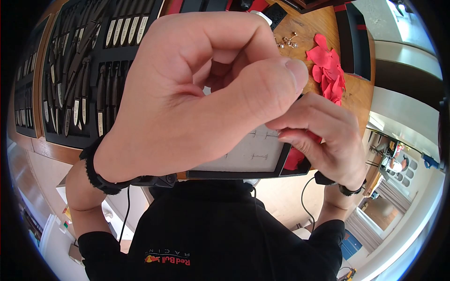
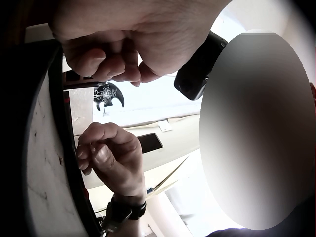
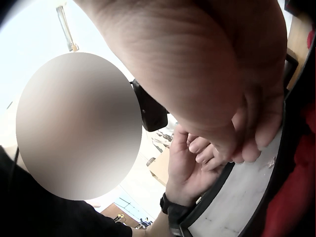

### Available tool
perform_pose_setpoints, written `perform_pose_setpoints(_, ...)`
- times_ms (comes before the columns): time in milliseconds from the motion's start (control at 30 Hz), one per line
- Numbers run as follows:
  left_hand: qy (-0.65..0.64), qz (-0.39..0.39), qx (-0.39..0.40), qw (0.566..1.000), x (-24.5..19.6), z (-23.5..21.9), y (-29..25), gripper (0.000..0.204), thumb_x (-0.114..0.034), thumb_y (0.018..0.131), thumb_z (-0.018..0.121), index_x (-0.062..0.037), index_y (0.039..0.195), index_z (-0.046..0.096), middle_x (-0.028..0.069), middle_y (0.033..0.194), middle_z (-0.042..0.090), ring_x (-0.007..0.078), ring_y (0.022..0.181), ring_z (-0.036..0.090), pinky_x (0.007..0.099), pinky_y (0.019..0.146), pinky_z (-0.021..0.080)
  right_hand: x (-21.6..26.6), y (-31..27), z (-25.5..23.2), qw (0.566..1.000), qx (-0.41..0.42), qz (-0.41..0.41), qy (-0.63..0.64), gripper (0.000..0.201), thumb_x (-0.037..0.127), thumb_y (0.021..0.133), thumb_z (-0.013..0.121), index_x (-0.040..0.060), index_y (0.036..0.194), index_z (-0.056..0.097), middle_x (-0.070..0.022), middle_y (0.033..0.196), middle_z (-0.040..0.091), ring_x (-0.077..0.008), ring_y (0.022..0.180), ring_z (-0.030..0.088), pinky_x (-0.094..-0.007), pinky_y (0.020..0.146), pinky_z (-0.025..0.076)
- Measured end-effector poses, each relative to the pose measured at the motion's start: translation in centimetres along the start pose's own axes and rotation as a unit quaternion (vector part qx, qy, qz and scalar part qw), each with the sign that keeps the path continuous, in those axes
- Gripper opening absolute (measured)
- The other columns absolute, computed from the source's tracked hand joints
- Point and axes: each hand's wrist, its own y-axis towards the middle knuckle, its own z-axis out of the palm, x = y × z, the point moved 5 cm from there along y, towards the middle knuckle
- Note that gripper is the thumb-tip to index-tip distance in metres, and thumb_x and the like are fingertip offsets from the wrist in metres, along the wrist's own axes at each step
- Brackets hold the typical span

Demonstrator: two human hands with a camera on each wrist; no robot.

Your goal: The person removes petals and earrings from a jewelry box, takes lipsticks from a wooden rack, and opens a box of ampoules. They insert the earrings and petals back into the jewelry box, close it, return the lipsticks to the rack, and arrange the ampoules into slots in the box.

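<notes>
My left hand point(image 1: 220, 79) is raised close to the head camera, fingers curled and thumb pressed across them; nothing shows in its grip. Seen from the left wrist, the left hand point(image 2: 113, 59) is a closed fist. My right hand point(image 1: 293, 133) hovers over the right edge of a black-framed tray point(image 1: 234, 174) with a pale lining, its thumb and fingertips pinched together. Anything between them is too small to see. A red piece point(image 1: 294, 158) lies under that hand. The right hand point(image 2: 98, 153) also looks curled from the left wrist. In the right wrist view, the right hand point(image 3: 237, 143) sits above the left hand point(image 3: 192, 168).
Red petals point(image 1: 328, 70) lie in a heap on the wooden table point(image 1: 309, 23), with a few small metal earrings point(image 1: 287, 42) beside them. Black display trays point(image 1: 84, 70) filled with long metal pieces cover the left side. A black box point(image 1: 356, 42) stands at the far right.
</notes>
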Motion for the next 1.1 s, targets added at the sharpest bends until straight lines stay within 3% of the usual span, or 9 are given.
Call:
perform_pose_setpoints(67,-0.017,0.012,0.014,1.0,0.5,0.2,-0.4,0.026,-0.023,0.1,0.065,-0.0049,0.082,0.062,-0.0011,0.071,0.057,0.0027,0.06,0.047,0.0216,0.057,0.037,0.7,-0.3,0.6,1.0,-0.004,-0.004,-0.012,0.02,0.011,0.084,0.083,0.0017,0.102,0.079,-0.0097,0.097,0.073,-0.0241,0.087,0.073,-0.0323,0.075,0.058)
perform_pose_setpoints(133,0.039,-0.041,-0.117,0.991,1.8,-0.4,-1.5,0.026,-0.023,0.099,0.066,-0.0048,0.081,0.062,-0.0014,0.071,0.057,0.0025,0.06,0.047,0.0218,0.057,0.037,1.2,-0.5,0.9,0.998,-0.017,-0.001,-0.065,0.022,0.012,0.081,0.084,0.0035,0.101,0.08,-0.0094,0.101,0.071,-0.0277,0.093,0.07,-0.0374,0.08,0.056)
perform_pose_setpoints(233,0.006,0.021,-0.074,0.997,0.5,0.1,-0.7,0.027,-0.023,0.099,0.066,-0.0047,0.08,0.062,-0.0015,0.071,0.057,0.0023,0.06,0.047,0.0221,0.057,0.037,1.5,-0.5,1.5,0.997,-0.009,-0.005,-0.082,0.024,0.012,0.079,0.084,0.005,0.101,0.08,-0.009,0.102,0.07,-0.0319,0.099,0.066,-0.0424,0.086,0.054)
perform_pose_setpoints(567,0.016,-0.039,-0.101,0.994,1.6,-0.1,-1.2,0.025,-0.019,0.099,0.066,-0.0044,0.079,0.06,-0.0023,0.07,0.055,0.0021,0.06,0.045,0.0229,0.056,0.034,1.2,-0.4,2.3,0.992,-0.008,-0.03,-0.125,0.028,0.009,0.075,0.088,0.0048,0.101,0.079,-0.0125,0.11,0.071,-0.0386,0.107,0.065,-0.0464,0.092,0.054)
perform_pose_setpoints(667,-0.033,0.018,-0.061,0.997,0.5,0.7,-0.8,0.024,-0.017,0.098,0.066,-0.0044,0.079,0.06,-0.0028,0.07,0.055,0.0019,0.061,0.044,0.0228,0.056,0.033,1.3,-0.3,2.2,0.991,-0.013,-0.024,-0.128,0.031,0.009,0.074,0.09,0.0044,0.103,0.079,-0.0121,0.111,0.072,-0.0388,0.108,0.066,-0.0458,0.092,0.055)
perform_pose_setpoints(767,0.079,-0.009,-0.137,0.987,2.0,0.2,-1.5,0.023,-0.016,0.098,0.067,-0.0045,0.079,0.06,-0.0033,0.07,0.055,0.0015,0.061,0.043,0.0225,0.056,0.032,1.3,-0.6,2.2,0.989,-0.014,-0.021,-0.147,0.034,0.009,0.072,0.091,0.0042,0.104,0.079,-0.012,0.111,0.072,-0.0381,0.109,0.067,-0.0455,0.091,0.056)
perform_pose_setpoints(833,-0.025,0.114,-0.057,0.992,1.8,0.3,-0.3,0.023,-0.016,0.098,0.068,-0.0046,0.079,0.06,-0.0037,0.071,0.055,0.0011,0.061,0.043,0.0223,0.056,0.031,1.5,-0.8,2.3,0.983,-0.026,-0.039,-0.178,0.035,0.01,0.071,0.092,0.0045,0.104,0.08,-0.0122,0.11,0.073,-0.0372,0.108,0.068,-0.0449,0.091,0.056)
perform_pose_setpoints(933,-0.036,0.004,-0.079,0.996,0.3,0.9,-0.7,0.023,-0.015,0.098,0.068,-0.0046,0.079,0.06,-0.0042,0.071,0.055,0.0009,0.062,0.042,0.0222,0.056,0.031,1.5,-0.9,2.3,0.983,-0.021,-0.03,-0.177,0.034,0.009,0.072,0.091,0.0046,0.103,0.08,-0.0124,0.111,0.073,-0.0369,0.107,0.068,-0.0446,0.09,0.056)
perform_pose_setpoints(1100,-0.043,0.029,-0.062,0.997,0.7,0.5,-0.6,0.023,-0.015,0.098,0.069,-0.0041,0.08,0.061,-0.0046,0.071,0.054,0.0008,0.062,0.041,0.0225,0.057,0.031,1.3,-0.9,2.0,0.987,-0.001,-0.042,-0.156,0.032,0.008,0.072,0.09,0.0044,0.103,0.081,-0.0118,0.108,0.073,-0.0364,0.103,0.069,-0.044,0.088,0.056)
